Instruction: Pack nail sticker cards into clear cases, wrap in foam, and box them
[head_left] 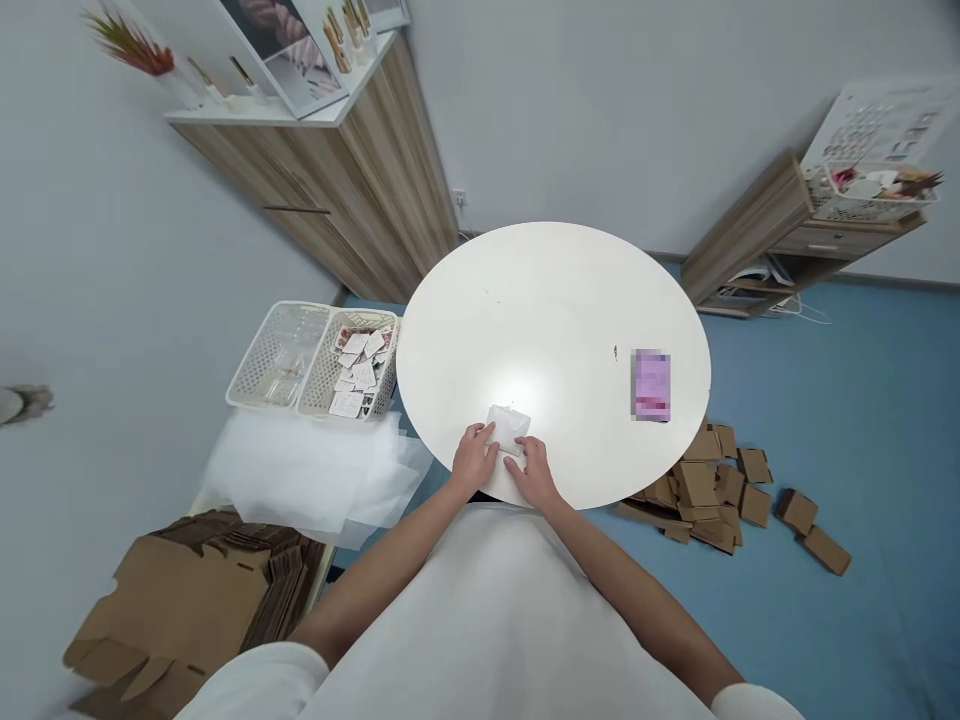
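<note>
A small, flat white packet (508,424) lies near the front edge of the round white table (555,290). It looks like thin, translucent sheet material folded into a near-square; anything inside it is hidden. My left hand (474,460) grips its left side, fingers on top and thumb at the near edge. On the other side my right hand (535,472) holds the near right corner, with its fingertips bent over that edge and its thumb below.
Left of the table are translucent white sheets (307,475), a clear-lined basket (262,355), a basket of cards (321,375) and stacked flat cardboard (187,590). A blurred purple item (651,385) rests on the table's right. Small brown boxes (697,485) lie on the blue floor.
</note>
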